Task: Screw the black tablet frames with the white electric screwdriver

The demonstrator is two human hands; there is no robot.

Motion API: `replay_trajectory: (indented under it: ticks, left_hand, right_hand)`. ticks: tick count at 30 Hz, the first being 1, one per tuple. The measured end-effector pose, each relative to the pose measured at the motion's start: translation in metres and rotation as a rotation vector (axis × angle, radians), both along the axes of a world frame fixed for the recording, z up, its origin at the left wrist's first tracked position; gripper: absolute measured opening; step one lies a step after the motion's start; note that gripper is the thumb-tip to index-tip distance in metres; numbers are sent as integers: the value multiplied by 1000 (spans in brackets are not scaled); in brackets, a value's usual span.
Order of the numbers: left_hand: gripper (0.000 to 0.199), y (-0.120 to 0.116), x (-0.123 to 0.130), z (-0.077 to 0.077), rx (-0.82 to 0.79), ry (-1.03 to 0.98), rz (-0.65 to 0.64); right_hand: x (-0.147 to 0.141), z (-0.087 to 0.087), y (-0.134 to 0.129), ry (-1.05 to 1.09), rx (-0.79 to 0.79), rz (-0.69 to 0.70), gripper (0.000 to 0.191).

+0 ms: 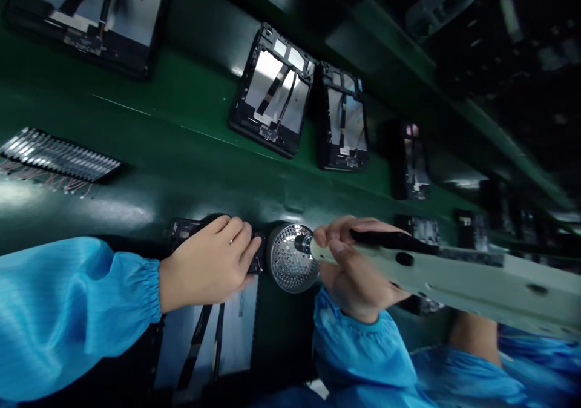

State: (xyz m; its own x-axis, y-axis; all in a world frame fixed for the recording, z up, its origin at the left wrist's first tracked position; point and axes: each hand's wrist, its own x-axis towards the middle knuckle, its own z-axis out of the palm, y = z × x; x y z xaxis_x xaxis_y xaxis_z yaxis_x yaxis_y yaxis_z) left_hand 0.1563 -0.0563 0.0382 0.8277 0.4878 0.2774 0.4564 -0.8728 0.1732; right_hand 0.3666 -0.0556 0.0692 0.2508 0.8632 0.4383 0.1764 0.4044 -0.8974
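My left hand (213, 263) lies over the top end of an opened tablet (242, 329), its fingers close together and bent across the black frame. Black flat cables run over the tablet's pale inner panel. In my right hand (354, 263) is a pale green electric screwdriver (472, 284), lying almost level, with the fingers wrapped round its front end. The screwdriver's metal tip points into a round metal screw dish (288, 272) with a dotted surface. This dish stands just right of my left fingers. Whether a screw sits on the tip is too small to tell.
Behind my hands, more opened tablets (276, 93) stand in a row on the green bench (181, 160). At left lies a block of shiny strips (63, 154) with thin wires. Another person's forearm (474, 338) in a blue sleeve is at lower right.
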Motion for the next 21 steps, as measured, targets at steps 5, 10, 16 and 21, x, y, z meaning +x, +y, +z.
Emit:
replay_trajectory:
  ticks: [5,10,16,21]
  left_hand:
    - [50,-1,0,1,2,1,-3]
    - [50,-1,0,1,-3,6,-9]
    - [49,1,1,0,5,5,-5]
    - [49,0,1,0,14,10,-6]
  right_hand:
    - [-3,2,0,-14,37,-10,25]
    - [-3,2,-1,3,12,0,25]
    - [0,2,-1,41,9,6,30]
    - [-7,32,-11,3,-30,11,37]
